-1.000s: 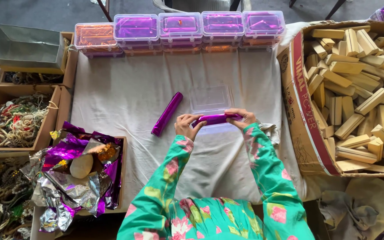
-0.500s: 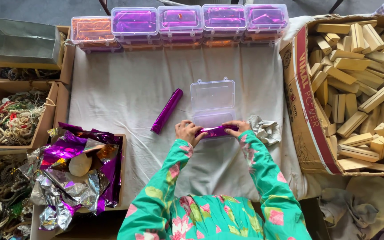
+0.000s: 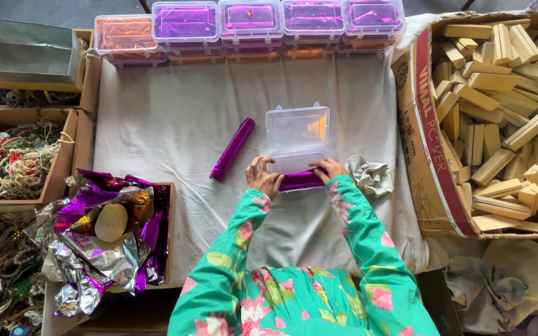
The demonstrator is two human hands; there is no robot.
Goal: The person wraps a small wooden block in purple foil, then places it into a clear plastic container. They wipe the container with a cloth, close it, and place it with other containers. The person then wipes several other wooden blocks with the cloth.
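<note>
Your clear plastic box (image 3: 296, 138) now stands open beyond your hands; left hand (image 3: 263, 177) and right hand (image 3: 327, 168) both grip 1 purple foil-wrapped bar (image 3: 300, 180), seating it at the box's near edge.

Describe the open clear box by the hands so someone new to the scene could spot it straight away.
On the white cloth in the middle, just ahead of the left hand and right hand, sits a clear plastic box. Unlike the closed boxes lined along the far edge, its lid stands open.

Both hands, left hand (image 3: 263, 177) and right hand (image 3: 328, 169), on purple foil-wrapped block (image 3: 300, 180) at open clear box (image 3: 297, 138).
</note>
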